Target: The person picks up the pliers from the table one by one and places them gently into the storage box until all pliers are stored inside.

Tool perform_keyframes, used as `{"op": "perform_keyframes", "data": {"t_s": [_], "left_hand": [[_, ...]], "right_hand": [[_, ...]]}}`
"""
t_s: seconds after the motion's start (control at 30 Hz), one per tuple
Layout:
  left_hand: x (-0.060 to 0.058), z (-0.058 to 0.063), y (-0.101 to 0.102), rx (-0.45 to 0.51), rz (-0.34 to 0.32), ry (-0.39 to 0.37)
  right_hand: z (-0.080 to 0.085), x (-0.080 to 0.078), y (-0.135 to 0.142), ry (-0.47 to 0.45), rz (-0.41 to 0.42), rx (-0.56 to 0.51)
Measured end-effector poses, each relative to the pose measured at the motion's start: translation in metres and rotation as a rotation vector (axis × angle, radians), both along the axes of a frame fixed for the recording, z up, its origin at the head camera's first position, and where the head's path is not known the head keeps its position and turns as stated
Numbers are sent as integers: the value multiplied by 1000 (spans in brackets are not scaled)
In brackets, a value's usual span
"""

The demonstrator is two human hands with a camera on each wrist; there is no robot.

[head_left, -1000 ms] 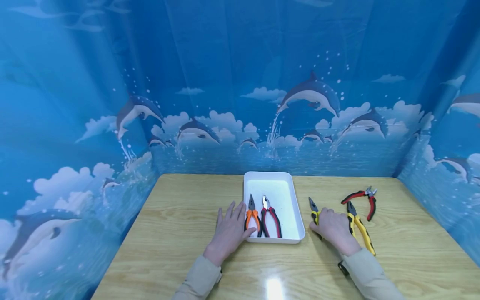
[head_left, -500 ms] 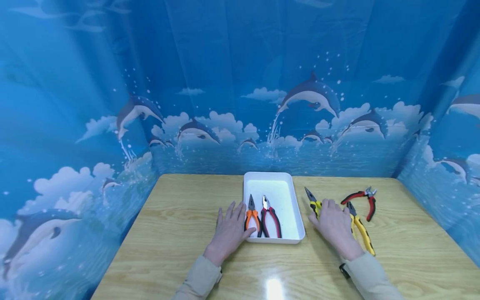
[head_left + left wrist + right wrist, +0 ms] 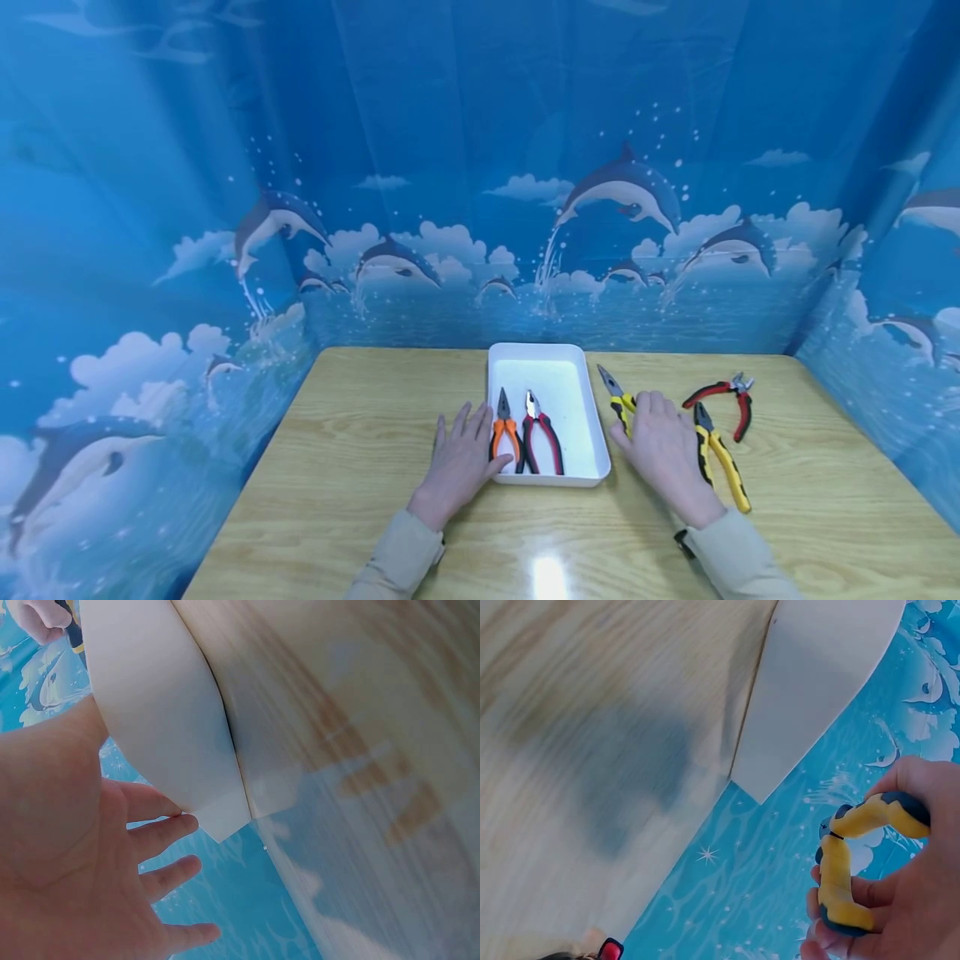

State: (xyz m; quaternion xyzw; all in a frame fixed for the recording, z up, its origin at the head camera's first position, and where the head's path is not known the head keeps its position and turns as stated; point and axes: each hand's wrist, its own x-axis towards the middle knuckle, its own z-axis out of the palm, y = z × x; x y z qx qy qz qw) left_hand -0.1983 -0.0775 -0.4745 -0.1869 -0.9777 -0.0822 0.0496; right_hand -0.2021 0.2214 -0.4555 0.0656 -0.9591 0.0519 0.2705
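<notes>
Presently, yellow pliers (image 3: 618,402) gripped in right fingers (image 3: 657,406), nose (image 3: 609,380) jutting past them, left fingers (image 3: 472,422) spread against tray (image 3: 555,482).

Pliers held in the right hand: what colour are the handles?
The handles are yellow with dark patches, clearest in the right wrist view.
</notes>
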Motion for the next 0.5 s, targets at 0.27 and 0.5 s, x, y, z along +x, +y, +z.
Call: {"op": "perform_keyframes", "data": {"t_s": [0.27,0.5], "left_hand": [[0,0,0,-1,1,8],[0,0,1,-13,13,0]], "right_hand": [[7,0,-13,-53,15,-2],[14,-6,-33,-126,18,9]]}}
